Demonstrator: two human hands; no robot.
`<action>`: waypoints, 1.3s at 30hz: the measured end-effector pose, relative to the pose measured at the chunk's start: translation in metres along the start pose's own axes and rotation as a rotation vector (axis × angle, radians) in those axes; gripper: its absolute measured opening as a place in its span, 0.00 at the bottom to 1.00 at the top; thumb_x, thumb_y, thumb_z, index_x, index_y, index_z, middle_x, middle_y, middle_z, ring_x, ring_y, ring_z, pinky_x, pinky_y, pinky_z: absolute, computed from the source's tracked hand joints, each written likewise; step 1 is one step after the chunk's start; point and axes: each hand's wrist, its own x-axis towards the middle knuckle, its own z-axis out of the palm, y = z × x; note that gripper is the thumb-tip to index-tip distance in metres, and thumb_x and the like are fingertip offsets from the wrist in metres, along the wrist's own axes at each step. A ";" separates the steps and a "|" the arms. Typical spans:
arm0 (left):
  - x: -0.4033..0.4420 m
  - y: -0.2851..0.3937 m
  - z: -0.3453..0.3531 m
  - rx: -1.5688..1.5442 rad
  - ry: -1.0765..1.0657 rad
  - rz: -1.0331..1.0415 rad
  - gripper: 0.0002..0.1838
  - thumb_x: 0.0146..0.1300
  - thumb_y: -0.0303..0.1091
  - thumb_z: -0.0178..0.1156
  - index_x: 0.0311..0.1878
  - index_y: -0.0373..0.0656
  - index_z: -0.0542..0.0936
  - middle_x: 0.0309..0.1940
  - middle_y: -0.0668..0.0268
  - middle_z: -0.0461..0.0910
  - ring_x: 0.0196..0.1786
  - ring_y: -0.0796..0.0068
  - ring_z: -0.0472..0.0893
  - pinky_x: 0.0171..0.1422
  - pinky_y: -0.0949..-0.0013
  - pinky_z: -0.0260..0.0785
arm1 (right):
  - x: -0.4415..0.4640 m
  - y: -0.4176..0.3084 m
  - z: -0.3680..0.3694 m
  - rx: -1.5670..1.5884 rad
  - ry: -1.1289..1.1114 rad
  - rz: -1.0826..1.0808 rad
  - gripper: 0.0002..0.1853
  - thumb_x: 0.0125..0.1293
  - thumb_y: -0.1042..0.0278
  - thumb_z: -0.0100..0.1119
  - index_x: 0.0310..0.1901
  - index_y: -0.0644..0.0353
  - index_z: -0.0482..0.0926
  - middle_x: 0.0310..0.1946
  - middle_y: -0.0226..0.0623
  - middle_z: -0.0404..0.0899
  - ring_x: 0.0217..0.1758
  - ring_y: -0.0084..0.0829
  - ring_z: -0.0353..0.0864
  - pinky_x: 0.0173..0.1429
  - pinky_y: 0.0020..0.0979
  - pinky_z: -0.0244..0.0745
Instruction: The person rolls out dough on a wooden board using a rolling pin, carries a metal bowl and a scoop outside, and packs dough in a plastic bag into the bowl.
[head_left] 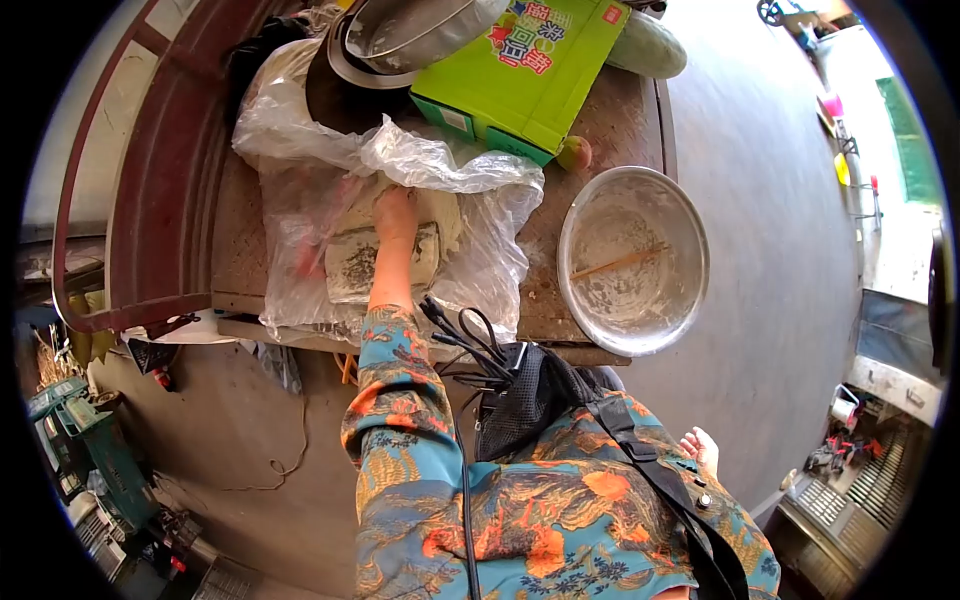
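My left hand (395, 215) reaches into an open clear plastic bag (485, 285) on the wooden table. Its fingers are hidden among pale powder, so what they hold, if anything, cannot be made out. Just below it in the bag lies a pale, dark-marked flat piece (352, 262). Down at my right side, away from the table, my right hand (702, 448) hangs with its fingers apart and nothing in it. A metal basin (620, 215) with whitish residue and a thin wooden stick (622, 262) stands at the table's right edge.
Behind the bag are a green box (535, 75), a metal bowl (415, 35), a large pale-green gourd (648, 45) and a small fruit (575, 154). A dark red wooden frame (165, 170) rises at the left. Black cables (470, 345) hang near my left sleeve.
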 end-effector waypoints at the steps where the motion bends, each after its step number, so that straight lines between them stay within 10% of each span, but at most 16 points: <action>1: -0.001 0.002 -0.004 0.025 -0.013 -0.022 0.10 0.56 0.37 0.57 0.37 0.43 0.81 0.38 0.60 0.79 0.44 0.58 0.76 0.51 0.58 0.65 | 0.000 0.001 -0.002 -0.010 0.004 0.000 0.15 0.61 0.61 0.57 0.46 0.59 0.73 0.34 0.36 0.75 0.32 0.33 0.77 0.37 0.37 0.77; 22: 0.004 -0.003 -0.001 -0.059 0.090 -0.050 0.10 0.56 0.35 0.57 0.39 0.40 0.79 0.38 0.56 0.79 0.42 0.54 0.77 0.42 0.59 0.68 | 0.007 -0.021 0.027 -0.082 -0.121 -0.035 0.18 0.61 0.61 0.58 0.50 0.59 0.72 0.35 0.37 0.76 0.31 0.32 0.78 0.35 0.34 0.78; 29: -0.045 0.016 -0.073 -0.951 0.180 -0.384 0.09 0.61 0.32 0.58 0.37 0.34 0.79 0.26 0.68 0.77 0.23 0.83 0.73 0.28 0.75 0.67 | 0.041 -0.027 0.033 -0.142 -0.165 -0.054 0.18 0.61 0.62 0.58 0.50 0.60 0.72 0.34 0.37 0.76 0.31 0.31 0.78 0.34 0.34 0.78; 39: -0.161 0.018 -0.143 -1.841 0.119 -0.480 0.11 0.67 0.28 0.49 0.45 0.32 0.76 0.35 0.59 0.78 0.32 0.73 0.76 0.37 0.74 0.71 | 0.150 -0.064 0.068 -0.220 -0.346 -0.111 0.14 0.62 0.64 0.56 0.47 0.59 0.73 0.31 0.35 0.77 0.27 0.30 0.78 0.31 0.33 0.78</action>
